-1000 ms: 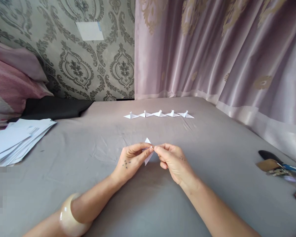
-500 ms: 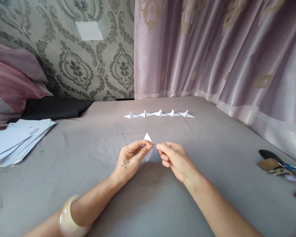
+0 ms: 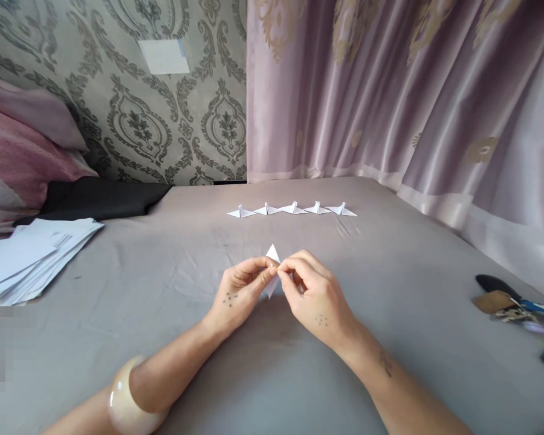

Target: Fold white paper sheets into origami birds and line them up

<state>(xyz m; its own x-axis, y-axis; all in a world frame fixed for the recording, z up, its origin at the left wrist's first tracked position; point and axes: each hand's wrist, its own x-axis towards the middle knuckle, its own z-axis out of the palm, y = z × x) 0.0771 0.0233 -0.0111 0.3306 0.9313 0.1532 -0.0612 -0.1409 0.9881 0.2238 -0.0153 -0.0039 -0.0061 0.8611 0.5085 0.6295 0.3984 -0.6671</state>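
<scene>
Soft, moderately bright light spreads evenly; its source cannot be told. The curtain (image 3: 381,103) catches satiny sheen from 1 to 3 o'clock, and the bangle (image 3: 127,396) shows a hard glint at 7 o'clock. Diffuse shadow dims the grey sheet (image 3: 272,356) towards 6 o'clock. Wide-angle stretching grows at the edges, the folded paper (image 3: 272,252) lacks fine detail, and coarse pixel blocks cover 8 o'clock.

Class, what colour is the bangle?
Creamy pale yellow; the bangle shows best in the head view.
</scene>
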